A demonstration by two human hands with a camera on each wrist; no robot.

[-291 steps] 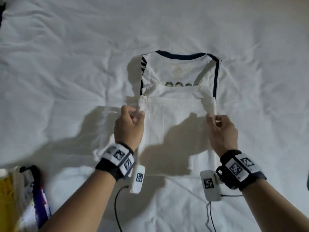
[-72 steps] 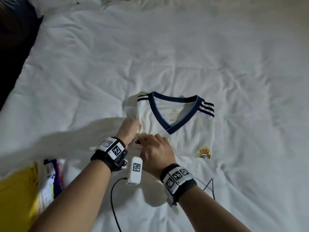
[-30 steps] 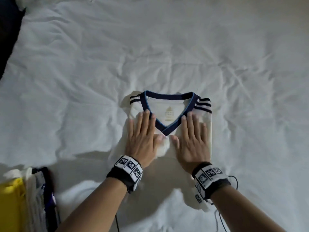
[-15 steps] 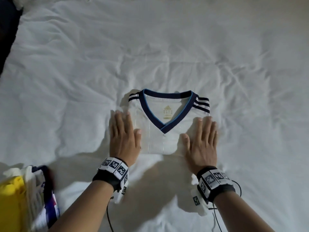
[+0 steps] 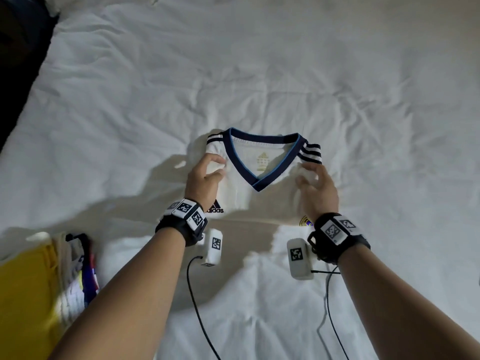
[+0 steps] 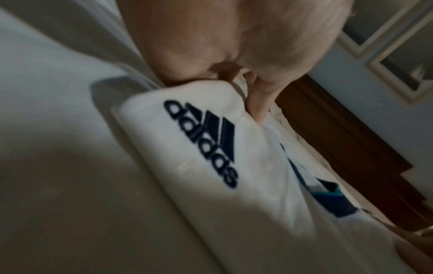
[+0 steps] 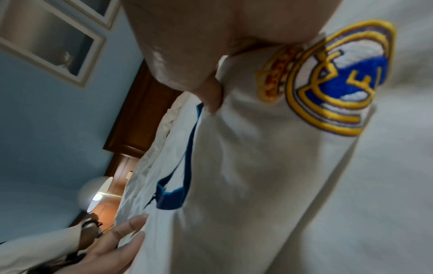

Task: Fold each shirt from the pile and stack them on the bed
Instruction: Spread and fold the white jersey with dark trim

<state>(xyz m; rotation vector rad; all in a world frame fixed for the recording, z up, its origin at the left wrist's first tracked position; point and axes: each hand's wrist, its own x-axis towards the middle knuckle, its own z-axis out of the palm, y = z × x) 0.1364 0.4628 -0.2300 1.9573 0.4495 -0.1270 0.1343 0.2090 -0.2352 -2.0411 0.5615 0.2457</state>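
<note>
A white, wrinkled bed [image 5: 130, 105] carries a folded white shirt [image 5: 270, 201] held up at both sides.

The left hand [image 5: 204, 181] pinches the shirt's left edge just below the striped shoulder, thumb on top and fingers curled under; the right hand [image 5: 318, 189] grips the right edge the same way, its thumb pressed into the cloth in the right wrist view. The shirt lies collar away from the person, its navy V-neck [image 5: 262, 162] facing up, a dark logo [image 6: 203, 142] by the left wrist and a gold-and-blue crest [image 7: 335, 81] by the right. A pile of shirts [image 5: 39, 287], yellow on top, sits at the near left on the bed, well apart from the folded one.
</note>
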